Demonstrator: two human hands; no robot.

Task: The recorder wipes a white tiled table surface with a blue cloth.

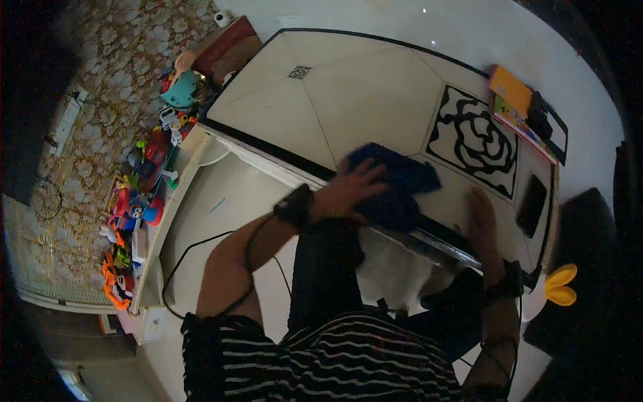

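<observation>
A dark blue cloth (397, 176), bunched and folded, lies at the near edge of the tiled tabletop (361, 95) and hangs partly over it. My left hand (351, 191) rests on the cloth's left part with its fingers spread; its thumb side is partly hidden. To the right of the cloth, my right hand (482, 216) is over the tabletop near its front edge, blurred, with nothing visible in it. Each wrist wears a black band with a cable.
A black phone (531, 206) lies right of my right hand. Books (517, 105) and a dark object are at the back right corner. Many toys (145, 211) line a shelf on the left, beside a teal bowl (181, 90). A black cable loops near my left arm.
</observation>
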